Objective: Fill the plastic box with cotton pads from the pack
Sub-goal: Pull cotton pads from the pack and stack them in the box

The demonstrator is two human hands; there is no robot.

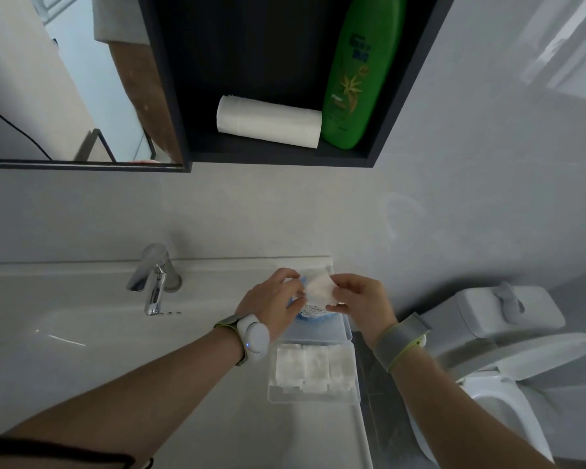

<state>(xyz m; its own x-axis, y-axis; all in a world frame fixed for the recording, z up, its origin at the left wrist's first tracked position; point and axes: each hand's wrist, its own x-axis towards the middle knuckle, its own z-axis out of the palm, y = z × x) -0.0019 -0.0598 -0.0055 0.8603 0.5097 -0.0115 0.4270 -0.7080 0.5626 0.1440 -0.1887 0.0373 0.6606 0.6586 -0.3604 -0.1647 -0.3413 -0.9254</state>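
The right hand (359,299) pinches a thin, soft white cotton pad (320,289) between thumb and curled fingers, its grip clamped on the pad's right edge. The left hand (273,304) curls round the pack (313,316), a crinkly blue and clear plastic bag with a white printed label; most of the pack is hidden behind both hands, so its opening is hard to make out. Both hands meet at the back right corner of the white washbasin top, which serves as the desk (217,418). Just nearer the person, at the desk's right edge, lies the plastic box (313,399), clear and rectangular, with square white pads lying flat inside in rows; its hinged lid seems to stand open beneath the pack, though that is unclear. Both forearms reach forward, each wrist wearing a band. A chrome faucet (152,279) stands at the back edge. On the dark shelf (278,154) above lie a paper roll (268,121) and a green bottle (359,72), its top cut off.
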